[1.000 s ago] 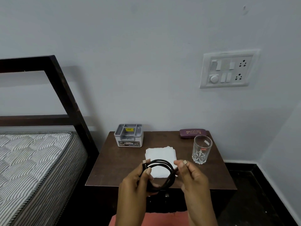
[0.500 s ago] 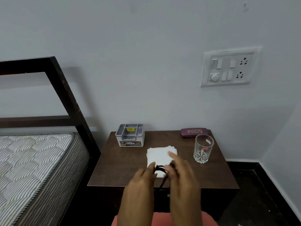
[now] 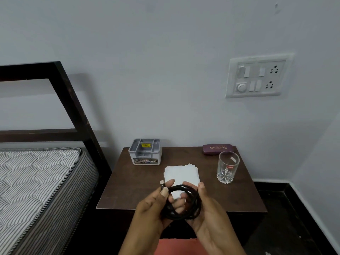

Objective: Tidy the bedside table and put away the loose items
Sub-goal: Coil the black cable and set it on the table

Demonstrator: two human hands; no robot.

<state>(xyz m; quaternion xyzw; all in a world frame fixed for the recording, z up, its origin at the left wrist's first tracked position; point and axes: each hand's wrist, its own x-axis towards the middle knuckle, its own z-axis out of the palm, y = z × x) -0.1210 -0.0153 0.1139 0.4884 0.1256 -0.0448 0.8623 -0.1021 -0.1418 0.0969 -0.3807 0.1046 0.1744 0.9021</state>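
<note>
A black cable, wound into a loose coil, hangs over the front edge of the dark wooden bedside table. My left hand grips the coil's left side, with the cable's metal plug sticking up past my thumb. My right hand cups the coil's right side, fingers curled round it. Behind the coil a stack of white paper napkins lies flat on the table.
A grey compartment organiser box stands at the table's back left, a maroon spectacle case at the back right, an empty clear glass in front of the case. A bed with a striped mattress is left; a switchboard is on the wall.
My hands came together over the cable half a second ago and have now parted again, holding it as a wider coil. The items on the table have not moved.
</note>
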